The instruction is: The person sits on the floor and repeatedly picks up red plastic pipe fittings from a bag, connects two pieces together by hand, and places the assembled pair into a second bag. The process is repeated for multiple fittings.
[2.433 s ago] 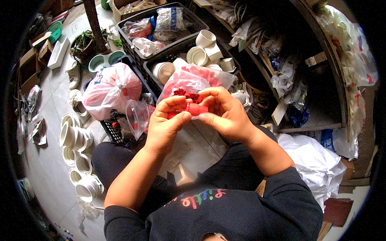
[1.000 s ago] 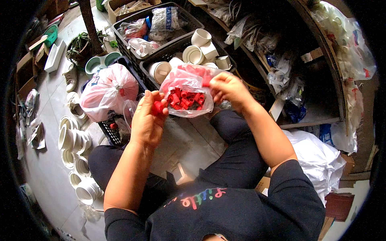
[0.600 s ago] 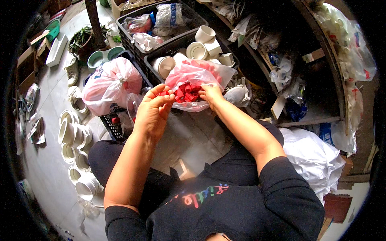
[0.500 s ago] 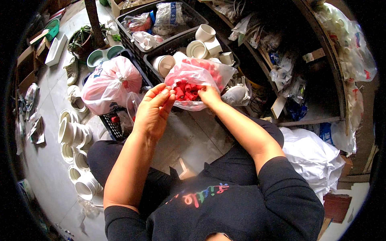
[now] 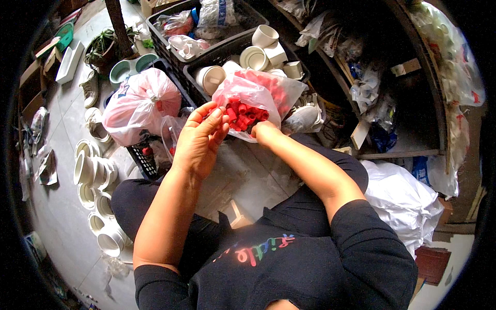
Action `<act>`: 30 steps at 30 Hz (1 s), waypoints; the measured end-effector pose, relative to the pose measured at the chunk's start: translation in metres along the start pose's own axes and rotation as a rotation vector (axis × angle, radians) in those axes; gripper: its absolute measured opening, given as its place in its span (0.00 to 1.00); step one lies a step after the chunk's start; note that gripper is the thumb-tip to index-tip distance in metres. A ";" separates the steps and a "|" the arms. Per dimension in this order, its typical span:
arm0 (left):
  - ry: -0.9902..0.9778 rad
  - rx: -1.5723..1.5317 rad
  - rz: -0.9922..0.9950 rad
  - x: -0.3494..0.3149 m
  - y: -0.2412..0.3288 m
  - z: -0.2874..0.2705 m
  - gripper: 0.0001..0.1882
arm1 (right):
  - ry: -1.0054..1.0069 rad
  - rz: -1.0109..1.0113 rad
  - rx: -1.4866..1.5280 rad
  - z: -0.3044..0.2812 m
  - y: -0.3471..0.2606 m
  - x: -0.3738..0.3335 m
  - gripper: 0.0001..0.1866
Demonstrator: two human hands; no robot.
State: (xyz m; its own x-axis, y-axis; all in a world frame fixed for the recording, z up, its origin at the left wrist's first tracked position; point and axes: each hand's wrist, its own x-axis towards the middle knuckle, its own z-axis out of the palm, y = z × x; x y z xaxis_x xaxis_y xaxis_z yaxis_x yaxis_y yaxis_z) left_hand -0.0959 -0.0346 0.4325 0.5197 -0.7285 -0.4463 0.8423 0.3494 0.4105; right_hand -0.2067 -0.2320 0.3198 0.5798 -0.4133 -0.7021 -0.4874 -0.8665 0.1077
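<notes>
A translucent plastic bag (image 5: 289, 93) stands open in front of me. Inside it lie several small red tube-shaped pieces (image 5: 243, 114). My left hand (image 5: 202, 135) is at the bag's left rim, palm partly turned up, thumb and fingertips pinched together. Whatever it pinches is too small to make out. At the bag's near right side, my right hand (image 5: 266, 133) is closed, its fingers curled down against the rim and the red pieces. The back of this hand hides what its fingertips hold.
A black crate (image 5: 194, 70) with white pipe fittings (image 5: 254, 58) stands behind the bag. Left of it sits a knotted pinkish bag (image 5: 142, 106) on another crate. More white fittings (image 5: 93, 170) line the floor at left. A white sack (image 5: 400, 201) lies at right.
My right hand has drawn back from among the red pieces toward the bag's near rim, so more pieces show. The left hand stays almost in place, still pinched.
</notes>
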 end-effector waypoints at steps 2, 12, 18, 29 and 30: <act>-0.009 -0.004 -0.009 -0.001 0.001 -0.001 0.13 | 0.062 0.129 0.045 -0.012 -0.010 -0.009 0.14; 0.002 -0.007 -0.030 -0.001 0.002 0.001 0.13 | 0.002 0.214 -0.060 -0.015 -0.032 0.014 0.18; -0.004 -0.039 -0.038 -0.004 0.008 0.000 0.15 | 0.087 0.158 -0.014 -0.022 -0.023 0.010 0.15; -0.128 0.044 -0.065 -0.011 0.005 0.004 0.16 | -0.094 -0.605 1.474 -0.116 0.001 -0.130 0.13; -0.162 0.071 -0.070 -0.014 0.004 0.005 0.16 | -0.096 -0.604 1.504 -0.121 0.001 -0.141 0.13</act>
State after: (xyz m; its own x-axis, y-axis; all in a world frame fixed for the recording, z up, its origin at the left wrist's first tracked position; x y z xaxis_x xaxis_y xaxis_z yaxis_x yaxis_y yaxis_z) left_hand -0.1002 -0.0261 0.4446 0.4259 -0.8367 -0.3444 0.8602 0.2565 0.4407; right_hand -0.2098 -0.2083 0.5038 0.9007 -0.0648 -0.4295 -0.4131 0.1778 -0.8932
